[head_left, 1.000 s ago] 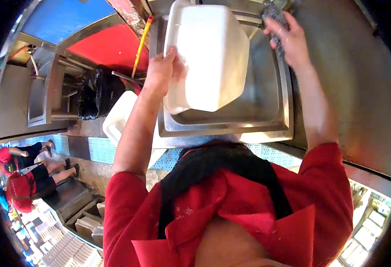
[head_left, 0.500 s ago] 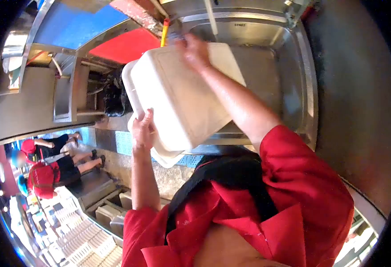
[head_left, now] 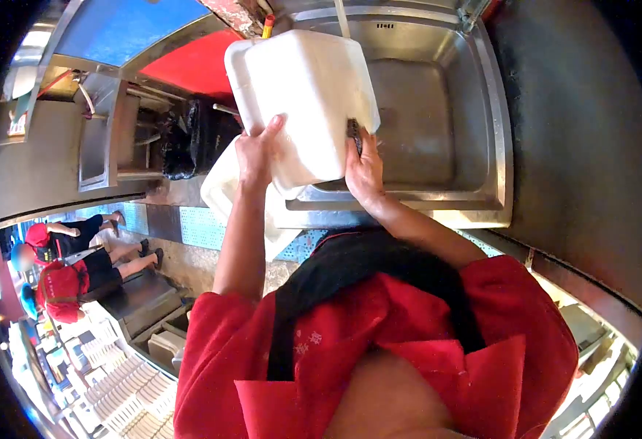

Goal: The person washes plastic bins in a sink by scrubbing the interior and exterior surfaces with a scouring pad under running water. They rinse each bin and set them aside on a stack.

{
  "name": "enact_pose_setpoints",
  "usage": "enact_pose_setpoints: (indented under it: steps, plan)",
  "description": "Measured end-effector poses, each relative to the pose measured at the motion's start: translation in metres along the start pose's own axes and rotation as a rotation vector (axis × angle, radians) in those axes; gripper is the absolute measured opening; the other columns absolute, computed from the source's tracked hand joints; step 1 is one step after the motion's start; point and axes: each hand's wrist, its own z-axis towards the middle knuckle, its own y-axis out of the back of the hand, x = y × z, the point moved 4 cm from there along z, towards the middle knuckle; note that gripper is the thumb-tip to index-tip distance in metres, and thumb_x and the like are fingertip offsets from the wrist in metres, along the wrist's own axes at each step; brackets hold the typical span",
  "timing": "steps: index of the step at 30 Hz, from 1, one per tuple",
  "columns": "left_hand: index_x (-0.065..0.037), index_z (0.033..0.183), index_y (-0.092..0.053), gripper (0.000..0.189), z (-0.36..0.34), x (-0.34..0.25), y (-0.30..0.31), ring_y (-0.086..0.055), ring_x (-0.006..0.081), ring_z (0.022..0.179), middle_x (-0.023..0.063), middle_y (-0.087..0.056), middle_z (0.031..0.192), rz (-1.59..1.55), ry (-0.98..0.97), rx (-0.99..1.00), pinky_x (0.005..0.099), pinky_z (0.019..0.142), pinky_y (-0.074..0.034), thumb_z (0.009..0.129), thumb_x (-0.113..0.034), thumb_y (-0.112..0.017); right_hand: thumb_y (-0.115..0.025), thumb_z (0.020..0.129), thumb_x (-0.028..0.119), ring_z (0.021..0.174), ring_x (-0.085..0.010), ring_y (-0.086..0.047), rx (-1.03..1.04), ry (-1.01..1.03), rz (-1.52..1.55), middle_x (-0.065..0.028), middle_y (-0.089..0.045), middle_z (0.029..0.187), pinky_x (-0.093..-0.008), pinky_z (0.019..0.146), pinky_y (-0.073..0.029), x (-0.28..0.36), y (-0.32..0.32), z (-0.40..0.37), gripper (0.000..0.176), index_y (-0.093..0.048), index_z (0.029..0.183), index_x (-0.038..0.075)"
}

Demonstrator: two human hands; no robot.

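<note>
A white plastic tub [head_left: 303,95] is tilted over the left edge of a metal sink [head_left: 416,124], its outer side facing me. My left hand [head_left: 259,150] grips the tub's near left rim, thumb on the outside. In my right hand [head_left: 365,164] is a dark scrubber [head_left: 355,136], pressed at the tub's near right side. Below the left hand, another white container [head_left: 222,183] shows partly behind my forearm.
A red panel [head_left: 197,69] and a blue panel [head_left: 127,33] lie at the upper left. Black bags [head_left: 182,143] sit under them. Two people in red caps [head_left: 65,282] are at the left. Stacked white dishes [head_left: 127,391] stand lower left.
My right hand has come down from the tub's far end to its near right side. The tub has turned and shifted up a little, and the left hand has moved right and up with it.
</note>
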Motion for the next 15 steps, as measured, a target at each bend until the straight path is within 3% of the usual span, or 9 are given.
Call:
enact_pose_setpoints:
  steps: [2,4,6,8,9,10,12,14,15]
  plan:
    - [0.009,0.087,-0.057,0.041,-0.001,-0.003,0.002,-0.051,0.0125,0.054,0.0067,-0.056,0.068,-0.088,-0.055,0.021,0.0253,0.048,-0.040,0.066,-0.023,-0.074,-0.050,0.082,0.025,0.112,-0.0453,-0.035,0.010,0.125,-0.041,-0.0241,-0.041,0.120,-0.0482,0.089,-0.032,0.048,0.007,0.004,0.039,-0.044,0.116,0.007]
    - [0.006,0.086,-0.058,0.035,-0.012,-0.008,0.008,-0.050,0.0116,0.052,0.0063,-0.057,0.068,-0.017,-0.046,0.029,0.0256,0.043,-0.039,0.068,-0.020,-0.072,-0.051,0.084,0.022,0.113,-0.0327,-0.040,0.095,0.414,-0.162,-0.0161,-0.037,0.127,-0.0362,0.094,-0.034,0.103,0.004,0.010,0.038,-0.045,0.118,0.008]
    - [0.004,0.084,-0.058,0.029,-0.028,-0.017,0.018,-0.048,0.0100,0.048,0.0040,-0.055,0.064,-0.032,0.007,0.056,0.0240,0.040,-0.037,0.070,-0.018,-0.071,-0.053,0.082,0.022,0.114,-0.0325,-0.039,0.128,0.639,-0.375,-0.0151,-0.036,0.128,-0.0379,0.094,-0.033,0.141,-0.008,0.018,0.037,-0.048,0.117,0.015]
    - [0.004,0.083,-0.057,0.025,-0.042,-0.019,0.032,-0.045,0.0087,0.045,0.0019,-0.053,0.060,-0.007,-0.024,0.074,0.0223,0.039,-0.034,0.072,-0.016,-0.068,-0.053,0.081,0.024,0.114,-0.0304,-0.039,0.085,0.700,-0.219,-0.0135,-0.039,0.126,-0.0388,0.091,-0.036,0.150,-0.025,0.057,0.036,-0.049,0.117,0.020]
    - [0.003,0.082,-0.057,0.024,-0.049,-0.018,0.036,-0.043,0.0079,0.043,0.0003,-0.050,0.058,-0.056,-0.015,0.060,0.0218,0.038,-0.033,0.072,-0.016,-0.067,-0.052,0.081,0.030,0.108,-0.0348,-0.043,0.052,0.953,-0.197,-0.0095,-0.043,0.124,-0.0475,0.089,-0.034,0.156,-0.038,0.076,0.026,-0.058,0.102,0.016]
    - [0.004,0.086,-0.056,0.026,-0.047,-0.005,0.044,-0.045,0.0083,0.045,0.0011,-0.051,0.059,-0.103,-0.035,0.054,0.0217,0.039,-0.034,0.072,-0.016,-0.066,-0.050,0.083,0.029,0.107,-0.0280,-0.045,0.029,0.899,-0.209,-0.0076,-0.053,0.112,-0.0373,0.085,-0.040,0.153,-0.058,0.099,0.024,-0.058,0.103,0.018]
    - [0.008,0.094,-0.053,0.033,-0.055,-0.003,0.061,-0.048,0.0097,0.052,0.0041,-0.052,0.067,-0.069,0.021,-0.012,0.0222,0.043,-0.037,0.072,-0.014,-0.065,-0.040,0.083,0.045,0.106,-0.0287,-0.047,0.258,0.327,-0.083,-0.0079,-0.052,0.113,-0.0485,0.087,-0.035,0.123,-0.086,0.137,0.038,-0.060,0.099,0.017]
    - [0.009,0.096,-0.051,0.040,-0.050,0.013,0.065,-0.052,0.0132,0.063,0.0063,-0.054,0.073,-0.315,-0.081,-0.075,0.0251,0.055,-0.044,0.069,-0.015,-0.067,-0.036,0.083,0.048,0.096,-0.0300,-0.053,0.117,0.216,-0.176,-0.0099,-0.056,0.106,-0.0427,0.080,-0.041,0.086,-0.079,0.154,0.043,-0.060,0.098,0.016]
    - [0.009,0.096,-0.051,0.040,-0.041,0.014,0.061,-0.052,0.0132,0.063,0.0063,-0.054,0.073,-0.316,-0.067,-0.086,0.0251,0.055,-0.044,0.069,-0.015,-0.067,-0.036,0.083,0.047,0.091,-0.0324,-0.055,0.102,0.138,-0.258,-0.0120,-0.057,0.100,-0.0422,0.077,-0.043,0.044,-0.079,0.181,0.042,-0.060,0.097,0.015]
